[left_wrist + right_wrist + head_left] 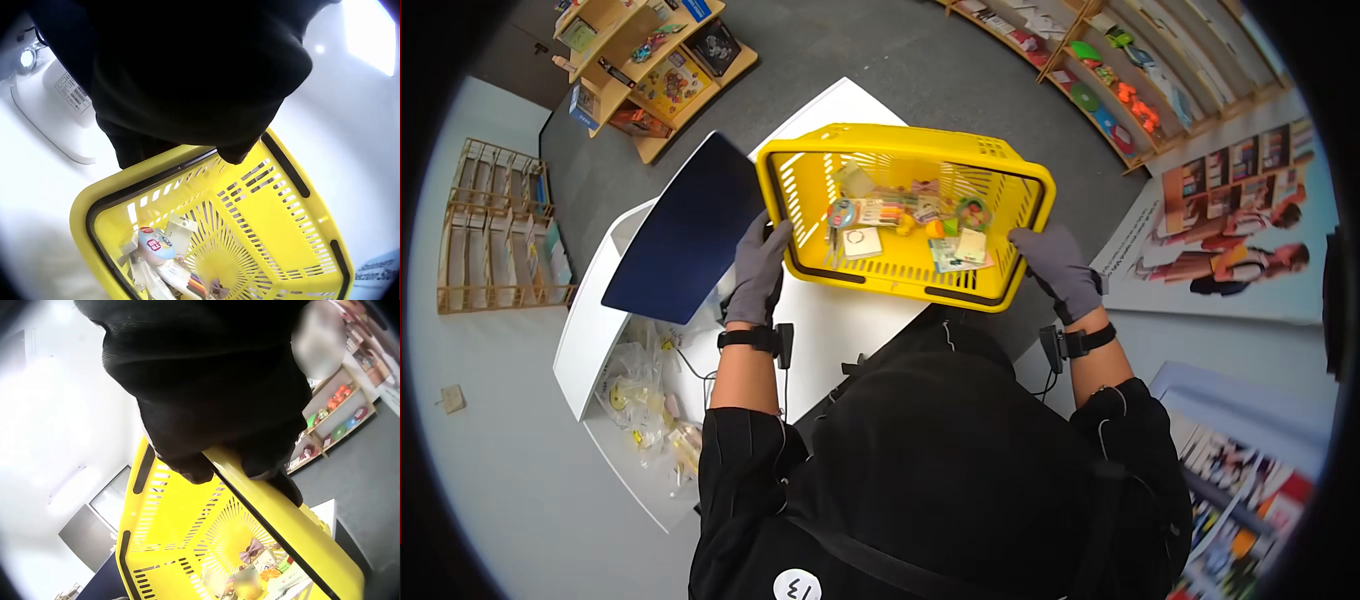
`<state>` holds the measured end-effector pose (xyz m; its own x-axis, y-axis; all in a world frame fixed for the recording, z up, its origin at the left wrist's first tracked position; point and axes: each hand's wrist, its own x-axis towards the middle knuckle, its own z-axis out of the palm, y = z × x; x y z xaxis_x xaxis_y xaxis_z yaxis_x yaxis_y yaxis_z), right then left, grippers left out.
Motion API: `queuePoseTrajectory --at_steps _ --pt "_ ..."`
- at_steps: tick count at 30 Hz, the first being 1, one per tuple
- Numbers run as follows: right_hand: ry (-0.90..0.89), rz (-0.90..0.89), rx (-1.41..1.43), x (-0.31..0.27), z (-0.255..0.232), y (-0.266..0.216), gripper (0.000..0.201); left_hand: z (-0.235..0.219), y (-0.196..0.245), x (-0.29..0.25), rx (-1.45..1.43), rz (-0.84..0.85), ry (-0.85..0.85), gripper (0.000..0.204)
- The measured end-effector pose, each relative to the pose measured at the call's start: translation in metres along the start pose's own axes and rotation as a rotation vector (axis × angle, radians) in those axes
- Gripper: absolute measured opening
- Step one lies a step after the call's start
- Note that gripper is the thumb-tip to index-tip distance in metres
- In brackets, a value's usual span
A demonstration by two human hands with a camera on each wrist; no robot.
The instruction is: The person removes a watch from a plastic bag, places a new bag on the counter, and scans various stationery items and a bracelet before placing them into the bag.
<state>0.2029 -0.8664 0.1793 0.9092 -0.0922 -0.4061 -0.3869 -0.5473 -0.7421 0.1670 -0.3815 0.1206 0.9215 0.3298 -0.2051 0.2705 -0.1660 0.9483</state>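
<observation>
A yellow plastic basket is held tilted above a white table. Several small items lie on its floor: cards, packets and round toys. My gloved left hand grips the basket's left rim, and my gloved right hand grips the right rim. In the left wrist view the dark glove hooks a fingertip over the basket's black-edged rim. The right wrist view shows my right hand curled around the basket's edge.
A dark blue board lies on the table to the left of the basket. Clear bags of small goods sit on a lower white shelf. Wooden shelves stand at the back, a wooden rack at the left and a poster at the right.
</observation>
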Motion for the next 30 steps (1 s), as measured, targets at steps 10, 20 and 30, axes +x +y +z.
queuePoseTrajectory --at_steps 10,20,30 --pt "0.242 0.136 0.011 -0.163 0.023 -0.016 0.041 -0.060 -0.025 -0.043 -0.244 -0.012 -0.331 0.059" --pt "0.299 0.078 0.137 -0.160 0.028 0.024 0.040 -0.080 0.017 -0.056 -0.342 0.083 -0.432 0.068" --pt "0.118 0.055 0.224 -0.072 -0.010 0.028 0.033 -0.002 0.037 0.009 -0.096 0.213 -0.236 0.067"
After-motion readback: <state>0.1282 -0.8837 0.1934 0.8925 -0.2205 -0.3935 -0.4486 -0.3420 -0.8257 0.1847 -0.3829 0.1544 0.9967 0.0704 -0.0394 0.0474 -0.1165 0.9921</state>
